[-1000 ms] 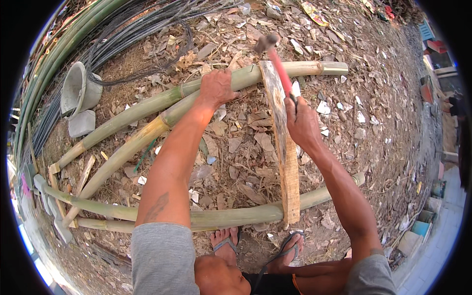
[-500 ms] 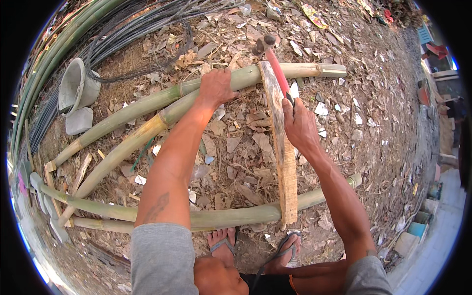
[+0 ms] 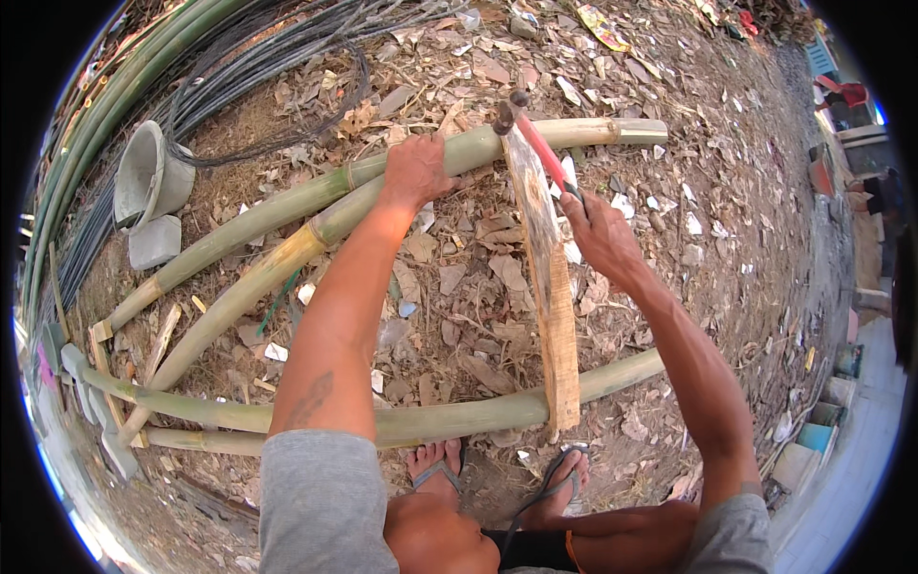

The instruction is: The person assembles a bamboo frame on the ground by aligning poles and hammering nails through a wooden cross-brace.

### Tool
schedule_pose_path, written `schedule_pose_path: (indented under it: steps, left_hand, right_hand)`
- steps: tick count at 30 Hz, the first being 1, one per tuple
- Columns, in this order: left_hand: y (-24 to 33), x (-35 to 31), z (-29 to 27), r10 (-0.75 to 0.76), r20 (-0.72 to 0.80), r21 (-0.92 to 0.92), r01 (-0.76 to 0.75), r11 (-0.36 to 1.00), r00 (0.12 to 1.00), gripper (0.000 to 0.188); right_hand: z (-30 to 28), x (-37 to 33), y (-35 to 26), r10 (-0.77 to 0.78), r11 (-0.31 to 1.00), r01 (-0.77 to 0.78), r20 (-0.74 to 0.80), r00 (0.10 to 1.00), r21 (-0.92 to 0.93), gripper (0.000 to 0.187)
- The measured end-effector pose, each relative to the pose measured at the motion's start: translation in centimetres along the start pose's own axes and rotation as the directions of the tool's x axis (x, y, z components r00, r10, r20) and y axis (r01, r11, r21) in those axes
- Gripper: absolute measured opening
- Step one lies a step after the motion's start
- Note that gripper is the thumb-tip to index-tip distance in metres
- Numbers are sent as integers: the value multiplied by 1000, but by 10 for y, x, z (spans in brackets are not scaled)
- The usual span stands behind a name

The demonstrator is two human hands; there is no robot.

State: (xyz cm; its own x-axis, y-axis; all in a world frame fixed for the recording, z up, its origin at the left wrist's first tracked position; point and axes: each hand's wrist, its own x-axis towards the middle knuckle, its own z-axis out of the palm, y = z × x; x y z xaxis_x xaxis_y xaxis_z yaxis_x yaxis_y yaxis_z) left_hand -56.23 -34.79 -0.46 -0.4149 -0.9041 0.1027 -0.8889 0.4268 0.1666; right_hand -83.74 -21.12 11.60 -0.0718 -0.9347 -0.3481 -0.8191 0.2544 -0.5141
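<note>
My left hand (image 3: 417, 172) is wrapped over the far bamboo poles (image 3: 473, 150), pressing where two of them run side by side. In my right hand (image 3: 604, 234) is a hammer (image 3: 543, 153) with a red and black handle. Its dark metal head is at the far end of a wooden plank (image 3: 535, 225), seemingly touching it; the exact contact cannot be told. That plank spans from the far poles to a near bamboo pole (image 3: 478, 415), with its near end resting against that pole. At the left, the poles' ends meet a short crosspiece of wood (image 3: 107, 387).
A grey cement-stained bucket (image 3: 167, 177) lies tipped at the left, beside a grey block (image 3: 155, 242). Long black rods (image 3: 249, 72) and green bamboo (image 3: 105, 105) lie beyond it. Dry leaves and white shards cover the ground. My sandalled feet (image 3: 555, 488) stand by the near pole.
The hammer head has come down toward me onto the plank's far end, and my right hand has shifted slightly right and nearer. My left hand stays on the bamboo.
</note>
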Motion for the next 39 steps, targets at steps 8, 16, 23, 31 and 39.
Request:
schedule_pose_path:
  steps: [8,16,23,31,39]
  left_hand:
    - [14,2,-13,-38,146,161,14,987,989,92]
    - [86,-113,-63,-17,-123,-7,17,1000,992,77]
    - [144,-361,-68,244,249,-154,-210,966,937,97]
    - [181,-335,-42,325,340,-167,-284,944,883,74]
    - [174,-356,-42,253,292,-193,-202,960,923,71]
  right_hand:
    - [-71,-186,76,86,989,-93,-62,994,-115,50]
    - [12,-415,228,419,907,-408,-129,899,101,41]
    - [57,-431,246,409,892,-383,-64,910,241,34]
    - [76,-395,256,51,926,-14,-90,995,377,39]
    - [75,-371,227,-40,943,-12,149,988,333,37]
